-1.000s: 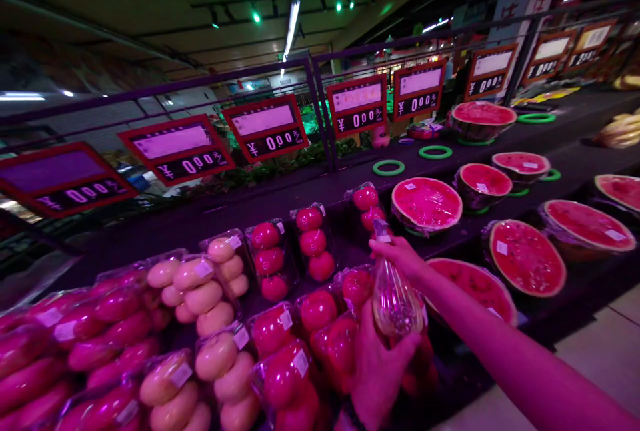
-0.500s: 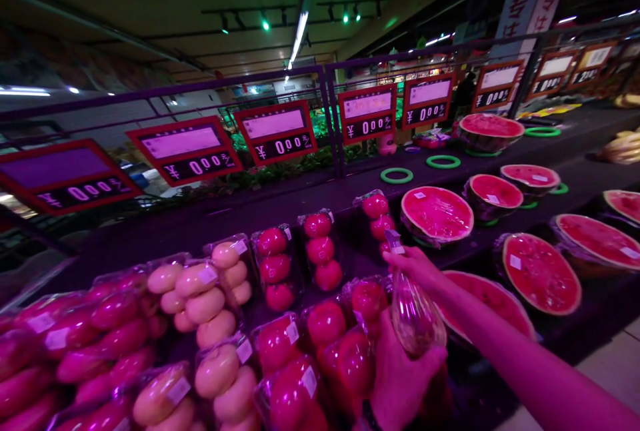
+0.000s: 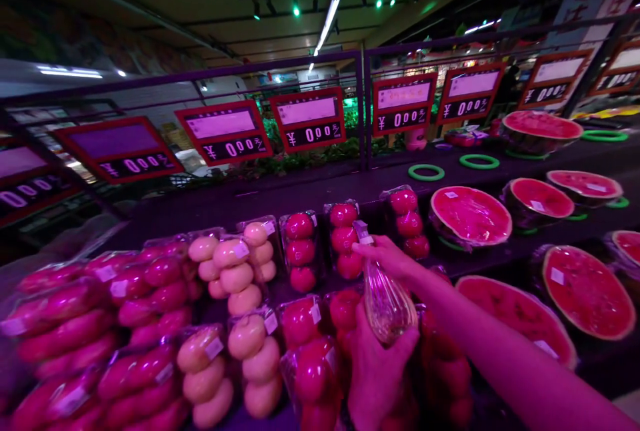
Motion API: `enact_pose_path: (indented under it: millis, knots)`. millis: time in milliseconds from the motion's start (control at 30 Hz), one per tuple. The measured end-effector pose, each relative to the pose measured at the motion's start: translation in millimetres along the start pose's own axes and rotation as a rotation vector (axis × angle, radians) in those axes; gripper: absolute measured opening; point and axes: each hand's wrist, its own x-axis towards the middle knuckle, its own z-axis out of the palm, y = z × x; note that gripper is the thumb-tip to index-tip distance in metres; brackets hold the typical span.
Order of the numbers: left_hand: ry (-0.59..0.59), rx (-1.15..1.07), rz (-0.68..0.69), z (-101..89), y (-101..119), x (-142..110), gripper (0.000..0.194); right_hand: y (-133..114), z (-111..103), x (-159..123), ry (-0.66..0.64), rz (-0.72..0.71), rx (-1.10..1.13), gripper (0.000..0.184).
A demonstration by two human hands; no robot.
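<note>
Left hand (image 3: 377,368): cupped under clear plastic pack (image 3: 387,298), fingers closed on its lower end, above red fruit packs (image 3: 310,351). Right hand (image 3: 387,258): pinching the pack's labelled top, just right of a three-fruit tray (image 3: 344,238). Risk, judged: slick film could slip from the pinch and drop onto the packs below. Room: packs crowd the bench left of the pack; halved watermelons (image 3: 470,214) stand right; bare dark shelf (image 3: 300,194) lies behind.

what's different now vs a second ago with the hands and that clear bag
Little changed. The view swung left, so the watermelon halves sit further right in frame. The right hand still pinches the top of the clear bag, and the left hand still cups it from below. Nothing was let go.
</note>
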Motion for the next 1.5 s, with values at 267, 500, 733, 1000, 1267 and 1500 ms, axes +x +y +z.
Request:
enact_pose_path:
  millis: [267,500,733,1000,1267,1500]
  knots:
    - [0.031,-0.002,-0.110,-24.5,-23.6,-33.4,0.083,37.6,33.6,-21.9,0.023,-0.018,-0.108,0.051]
    - [-0.044,-0.086,-0.140,-14.5,-22.0,-50.1,0.085,37.7,30.2,-70.6,-0.007,0.043,-0.092,0.060]
    - [-0.053,-0.107,-0.106,-12.0,-21.4,-48.5,0.090,39.5,11.4,-152.6,-0.013,0.130,0.108,0.087]
    - [-0.405,0.261,-0.148,-36.2,-24.2,-48.3,0.100,73.9,-4.3,-210.9,-0.014,0.270,0.302,0.089]
    - [-0.305,0.211,0.014,-23.3,-10.6,-4.8,0.101,119.7,-5.2,-238.3,0.074,0.239,0.342,0.081]
    - [-0.280,0.097,-0.081,33.4,-9.9,0.9,0.069,113.9,-9.0,-257.5,0.056,0.271,0.353,0.069]
